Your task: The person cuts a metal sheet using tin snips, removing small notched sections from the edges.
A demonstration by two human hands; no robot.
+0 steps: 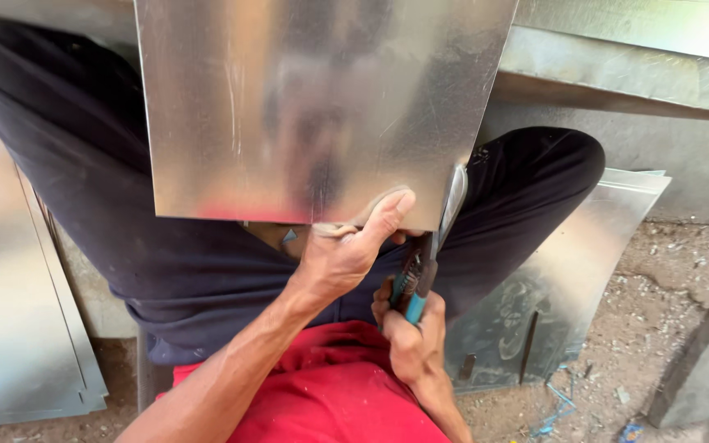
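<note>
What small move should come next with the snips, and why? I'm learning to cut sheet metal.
Probably squeeze the snips shut for a short bite. Their blades already sit at the lower right edge of the metal sheet, the right hand grips the teal handles, and the left hand pinches the sheet's bottom edge beside them, steadying it.

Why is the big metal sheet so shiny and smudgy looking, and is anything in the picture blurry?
In the head view, the metal sheet catches daylight and gives back soft, smeared reflections, with a reddish tint along its lower edge; the left hand pinching that edge and the right hand on the teal-handled snips look sharp; the sheet leaning at the left is slightly hazy.
</note>
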